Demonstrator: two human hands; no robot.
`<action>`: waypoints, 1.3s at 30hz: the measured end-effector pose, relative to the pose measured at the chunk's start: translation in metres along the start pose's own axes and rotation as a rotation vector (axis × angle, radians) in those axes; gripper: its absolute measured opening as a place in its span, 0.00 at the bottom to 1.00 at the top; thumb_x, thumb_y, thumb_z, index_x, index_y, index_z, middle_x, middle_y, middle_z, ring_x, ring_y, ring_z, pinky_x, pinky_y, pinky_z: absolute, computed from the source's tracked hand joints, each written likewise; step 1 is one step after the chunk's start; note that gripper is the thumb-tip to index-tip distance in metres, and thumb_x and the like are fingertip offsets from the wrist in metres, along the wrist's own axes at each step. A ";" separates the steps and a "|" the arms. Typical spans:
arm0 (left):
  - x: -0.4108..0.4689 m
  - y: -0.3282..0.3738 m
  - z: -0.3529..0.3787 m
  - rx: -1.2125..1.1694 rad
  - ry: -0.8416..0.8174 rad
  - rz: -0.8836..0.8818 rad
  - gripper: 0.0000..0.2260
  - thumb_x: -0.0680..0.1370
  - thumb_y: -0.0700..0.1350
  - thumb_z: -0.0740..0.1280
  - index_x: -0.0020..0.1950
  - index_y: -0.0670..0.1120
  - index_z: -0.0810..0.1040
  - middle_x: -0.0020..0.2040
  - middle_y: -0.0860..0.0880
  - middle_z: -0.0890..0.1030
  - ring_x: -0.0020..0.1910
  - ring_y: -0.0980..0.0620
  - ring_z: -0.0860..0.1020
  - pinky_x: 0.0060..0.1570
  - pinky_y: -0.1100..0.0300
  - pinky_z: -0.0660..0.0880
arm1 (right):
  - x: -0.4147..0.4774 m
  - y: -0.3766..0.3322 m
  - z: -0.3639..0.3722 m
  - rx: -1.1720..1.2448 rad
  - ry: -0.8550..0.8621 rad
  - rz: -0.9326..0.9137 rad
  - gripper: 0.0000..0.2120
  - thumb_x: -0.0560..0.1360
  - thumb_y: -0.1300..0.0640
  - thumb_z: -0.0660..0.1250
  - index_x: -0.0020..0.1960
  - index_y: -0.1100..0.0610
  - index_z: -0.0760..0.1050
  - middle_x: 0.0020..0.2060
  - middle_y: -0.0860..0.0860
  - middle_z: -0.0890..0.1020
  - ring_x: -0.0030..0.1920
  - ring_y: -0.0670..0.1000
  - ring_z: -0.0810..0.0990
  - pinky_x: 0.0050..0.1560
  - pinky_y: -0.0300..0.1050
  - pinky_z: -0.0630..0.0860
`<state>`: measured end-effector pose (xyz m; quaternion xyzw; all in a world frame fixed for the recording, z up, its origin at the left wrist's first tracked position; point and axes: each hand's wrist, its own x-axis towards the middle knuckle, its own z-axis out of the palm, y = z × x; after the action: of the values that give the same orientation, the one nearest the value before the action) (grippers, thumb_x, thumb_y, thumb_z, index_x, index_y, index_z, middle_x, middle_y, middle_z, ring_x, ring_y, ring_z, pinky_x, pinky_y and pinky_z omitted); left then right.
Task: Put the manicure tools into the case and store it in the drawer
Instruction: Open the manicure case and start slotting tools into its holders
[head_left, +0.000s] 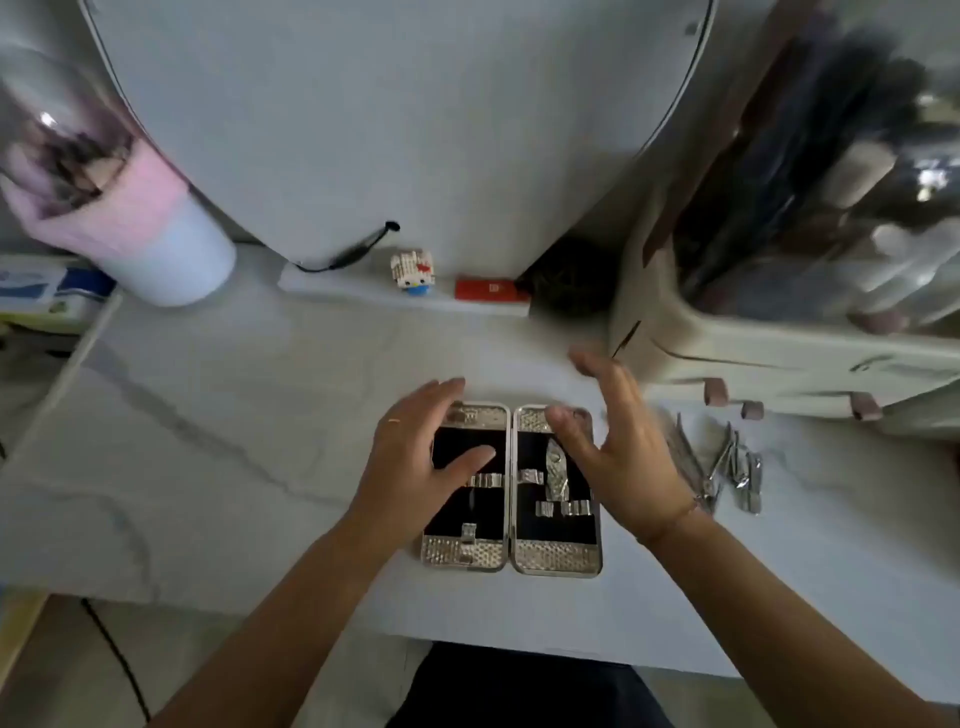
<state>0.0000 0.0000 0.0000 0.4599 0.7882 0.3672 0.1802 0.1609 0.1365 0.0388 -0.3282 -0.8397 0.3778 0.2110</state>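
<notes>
A silver manicure case (511, 558) lies wide open on the white marbled table, its two black-lined halves side by side with metal clips inside. One silver tool (557, 470) sits in the right half. My left hand (415, 457) rests on the left half, fingers straight, thumb on the black lining. My right hand (621, 441) hovers over the right half with its fingers spread and relaxed, holding nothing. A pile of loose metal manicure tools (727, 467) lies on the table to the right of the case.
A cream organizer with drawers (779, 364) stands at the right, full of brushes and bottles. A large round mirror (389, 130) rises at the back, with a small toy figure (413, 273) and a red box (488, 290) on its base. A pink-white cup (156, 244) stands back left.
</notes>
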 end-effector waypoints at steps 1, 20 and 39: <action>0.000 -0.007 0.005 -0.016 0.027 0.046 0.31 0.72 0.63 0.65 0.71 0.50 0.68 0.68 0.54 0.71 0.71 0.52 0.66 0.68 0.45 0.66 | -0.002 0.005 0.005 -0.009 0.030 -0.039 0.29 0.73 0.40 0.59 0.67 0.55 0.65 0.60 0.43 0.69 0.63 0.40 0.67 0.63 0.28 0.61; -0.010 -0.025 0.028 0.172 0.052 0.184 0.27 0.77 0.57 0.63 0.72 0.46 0.66 0.74 0.47 0.66 0.73 0.50 0.62 0.73 0.52 0.59 | -0.069 0.070 -0.003 -0.254 0.244 -0.107 0.21 0.74 0.50 0.66 0.65 0.57 0.70 0.63 0.53 0.72 0.62 0.51 0.72 0.60 0.37 0.64; 0.017 -0.031 0.016 0.025 0.094 0.064 0.11 0.77 0.50 0.65 0.57 0.49 0.80 0.54 0.50 0.77 0.56 0.50 0.75 0.55 0.58 0.69 | -0.061 0.087 -0.010 -0.312 0.307 0.029 0.03 0.70 0.58 0.70 0.43 0.56 0.81 0.41 0.51 0.77 0.48 0.54 0.74 0.46 0.41 0.63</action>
<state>-0.0169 0.0113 -0.0323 0.4694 0.7851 0.3842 0.1254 0.2429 0.1417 -0.0283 -0.4227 -0.8412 0.1916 0.2775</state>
